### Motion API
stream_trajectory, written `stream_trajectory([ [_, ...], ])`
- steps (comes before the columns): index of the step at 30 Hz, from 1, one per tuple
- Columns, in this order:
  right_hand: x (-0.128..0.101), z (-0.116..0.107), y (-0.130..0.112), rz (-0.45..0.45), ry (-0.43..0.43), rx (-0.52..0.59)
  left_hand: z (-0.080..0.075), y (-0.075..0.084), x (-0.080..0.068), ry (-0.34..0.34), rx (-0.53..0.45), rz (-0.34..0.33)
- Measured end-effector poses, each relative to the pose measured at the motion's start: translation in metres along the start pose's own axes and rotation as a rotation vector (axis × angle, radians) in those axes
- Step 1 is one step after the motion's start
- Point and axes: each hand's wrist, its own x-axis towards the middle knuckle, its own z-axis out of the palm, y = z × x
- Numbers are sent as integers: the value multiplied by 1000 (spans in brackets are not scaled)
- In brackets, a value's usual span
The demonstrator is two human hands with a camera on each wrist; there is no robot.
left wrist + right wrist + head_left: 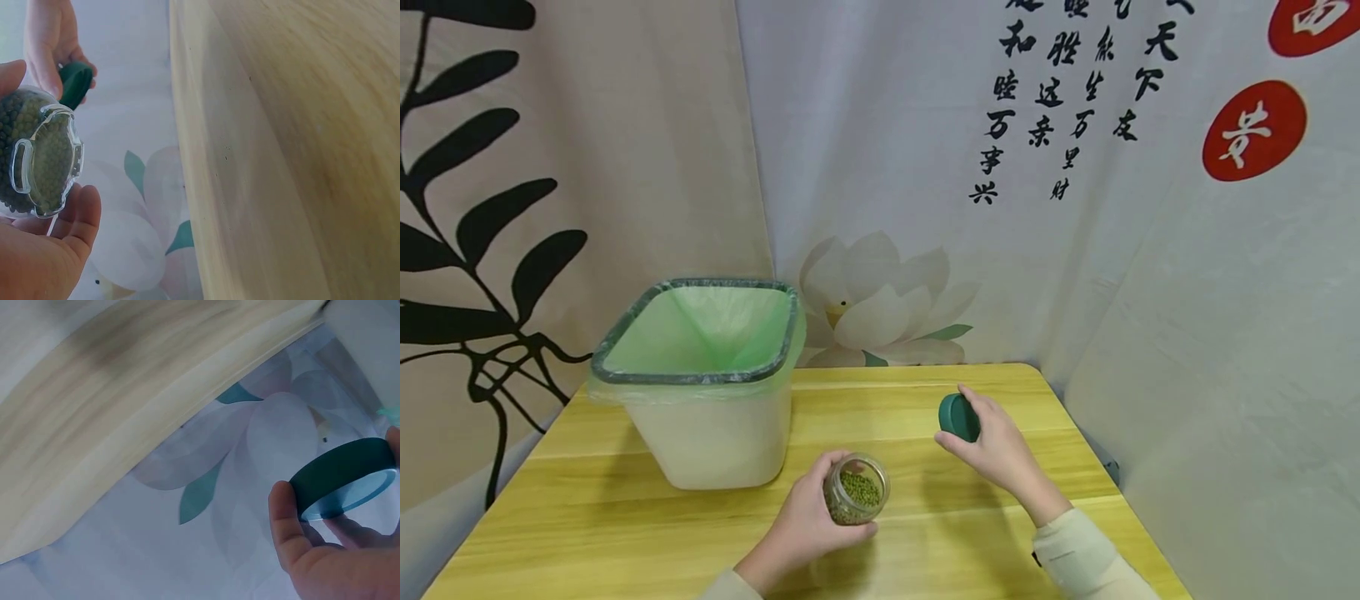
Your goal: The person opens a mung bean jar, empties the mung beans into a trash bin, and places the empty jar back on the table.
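A clear jar (856, 490) of small green beans, its mouth uncovered, is gripped by my left hand (808, 517) above the table's front part. In the left wrist view the jar (40, 153) shows its base, with the beans pressed against the clear wall. To the right, my right hand (1000, 446) pinches a dark green round lid (958, 417) by its rim, apart from the jar. The right wrist view shows the lid (344, 475) between thumb and fingers, its pale inner side partly visible.
A whitish bin (715, 442) with a green bag liner (700, 329) stands on the table's left side. The wooden table (880, 392) ends at a printed curtain (887, 167) behind it. More curtain hangs along the right edge.
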Motion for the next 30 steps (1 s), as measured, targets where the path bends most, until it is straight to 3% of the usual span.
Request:
stream_trajectory([
  [13,7,-4,28,117,-11,-38,0,1,-2,18,-1,-13],
  [30,12,-4,58,196,-49,-97,0,-1,-1,25,-1,-9],
])
